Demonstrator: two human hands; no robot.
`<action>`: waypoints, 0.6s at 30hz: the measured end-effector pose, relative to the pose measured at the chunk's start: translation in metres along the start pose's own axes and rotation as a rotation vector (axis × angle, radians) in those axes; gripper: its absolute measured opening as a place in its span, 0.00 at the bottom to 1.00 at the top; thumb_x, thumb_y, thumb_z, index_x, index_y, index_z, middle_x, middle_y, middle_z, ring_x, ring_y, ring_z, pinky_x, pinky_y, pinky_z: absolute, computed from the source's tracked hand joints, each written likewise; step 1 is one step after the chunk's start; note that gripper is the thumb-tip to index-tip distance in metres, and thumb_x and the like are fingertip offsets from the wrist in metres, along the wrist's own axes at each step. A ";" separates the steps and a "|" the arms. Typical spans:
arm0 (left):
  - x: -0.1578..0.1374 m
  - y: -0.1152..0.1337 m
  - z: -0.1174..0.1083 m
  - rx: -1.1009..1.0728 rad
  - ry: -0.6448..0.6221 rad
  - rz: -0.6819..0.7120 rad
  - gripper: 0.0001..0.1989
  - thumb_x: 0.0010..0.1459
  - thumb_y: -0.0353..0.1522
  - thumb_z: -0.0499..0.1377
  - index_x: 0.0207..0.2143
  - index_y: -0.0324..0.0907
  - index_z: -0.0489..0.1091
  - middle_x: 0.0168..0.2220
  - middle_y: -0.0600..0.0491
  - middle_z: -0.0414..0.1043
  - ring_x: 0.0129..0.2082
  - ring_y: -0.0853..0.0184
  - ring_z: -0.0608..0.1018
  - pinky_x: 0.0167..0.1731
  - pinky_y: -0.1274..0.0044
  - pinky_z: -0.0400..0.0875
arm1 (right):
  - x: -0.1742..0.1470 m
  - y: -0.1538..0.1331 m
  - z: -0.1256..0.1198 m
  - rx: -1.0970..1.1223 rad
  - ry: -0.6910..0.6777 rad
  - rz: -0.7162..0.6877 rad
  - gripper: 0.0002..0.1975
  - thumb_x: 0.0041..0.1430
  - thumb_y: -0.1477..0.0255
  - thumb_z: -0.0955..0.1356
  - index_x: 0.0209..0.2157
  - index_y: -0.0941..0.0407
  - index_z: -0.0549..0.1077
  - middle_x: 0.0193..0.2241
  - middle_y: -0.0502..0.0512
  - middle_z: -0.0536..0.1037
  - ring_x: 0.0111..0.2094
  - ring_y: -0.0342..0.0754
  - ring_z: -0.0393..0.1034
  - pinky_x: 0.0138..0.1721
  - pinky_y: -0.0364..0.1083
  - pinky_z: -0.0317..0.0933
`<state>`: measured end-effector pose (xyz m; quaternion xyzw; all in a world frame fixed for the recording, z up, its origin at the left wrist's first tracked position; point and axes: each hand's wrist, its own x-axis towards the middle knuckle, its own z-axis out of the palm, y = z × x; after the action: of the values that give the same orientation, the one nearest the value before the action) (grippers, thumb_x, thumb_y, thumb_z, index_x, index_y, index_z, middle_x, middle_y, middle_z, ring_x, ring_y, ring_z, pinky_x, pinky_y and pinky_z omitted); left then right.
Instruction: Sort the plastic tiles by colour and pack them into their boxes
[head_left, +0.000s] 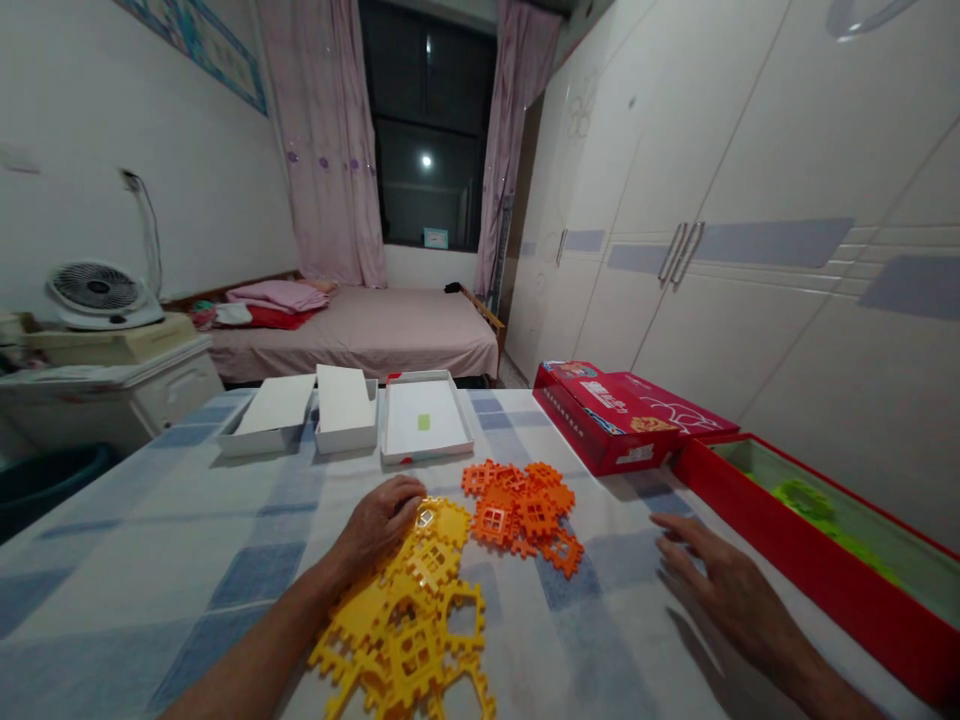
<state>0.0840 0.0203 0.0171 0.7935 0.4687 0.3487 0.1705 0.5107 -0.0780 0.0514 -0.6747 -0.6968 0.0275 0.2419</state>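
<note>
A pile of yellow interlocking plastic building pieces (412, 640) lies on the table before me, some with window-like grids. My left hand (382, 520) is at the pile's far left edge, its fingers bent together and its thumb against a yellow piece there; part of the grip is hidden. Just beyond, to the right, sits a smaller heap of orange building pieces (517, 510). My right hand (720, 575) is held over the cloth at the right with fingers apart and nothing in it. Close to it stands a long red box (795, 545) with lime-green pieces (817, 510) inside.
A red printed box (607, 415) stands at the table's back right. Along the back left are two white boxes (274, 410) (345, 410) and a shallow white tray (427, 390). A blue-and-white checked cloth (247, 590) covers the table. Behind are a bed (390, 325) and wardrobe (637, 180).
</note>
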 end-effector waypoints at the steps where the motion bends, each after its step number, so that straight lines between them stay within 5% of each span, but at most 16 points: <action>1: 0.000 0.000 0.000 -0.003 -0.001 0.003 0.15 0.60 0.35 0.49 0.36 0.41 0.74 0.39 0.50 0.75 0.40 0.66 0.76 0.43 0.75 0.69 | 0.013 -0.022 0.003 0.040 -0.002 -0.041 0.19 0.59 0.62 0.59 0.47 0.52 0.70 0.49 0.58 0.74 0.46 0.54 0.71 0.47 0.54 0.66; 9: 0.001 -0.005 0.003 0.007 0.009 -0.002 0.14 0.60 0.37 0.50 0.37 0.42 0.74 0.40 0.49 0.75 0.42 0.65 0.76 0.45 0.75 0.69 | 0.109 -0.186 0.073 0.093 -0.095 -0.538 0.19 0.59 0.75 0.61 0.52 0.57 0.66 0.54 0.58 0.68 0.51 0.48 0.65 0.51 0.47 0.61; 13: 0.002 -0.008 0.004 0.005 0.006 -0.006 0.15 0.60 0.37 0.50 0.36 0.42 0.75 0.40 0.48 0.75 0.42 0.64 0.76 0.45 0.74 0.70 | 0.145 -0.224 0.117 -0.171 -0.124 -0.615 0.16 0.59 0.76 0.61 0.48 0.57 0.69 0.50 0.58 0.72 0.53 0.53 0.62 0.49 0.53 0.58; 18: 0.002 -0.007 0.003 0.008 0.004 -0.009 0.16 0.60 0.37 0.50 0.35 0.42 0.75 0.41 0.48 0.75 0.42 0.63 0.76 0.44 0.74 0.71 | 0.166 -0.238 0.148 -0.255 -0.193 -0.614 0.08 0.56 0.78 0.62 0.33 0.57 0.73 0.34 0.57 0.78 0.41 0.53 0.68 0.43 0.55 0.57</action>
<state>0.0827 0.0255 0.0112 0.7913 0.4740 0.3478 0.1681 0.2393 0.1017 0.0573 -0.4526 -0.8848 -0.0702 0.0858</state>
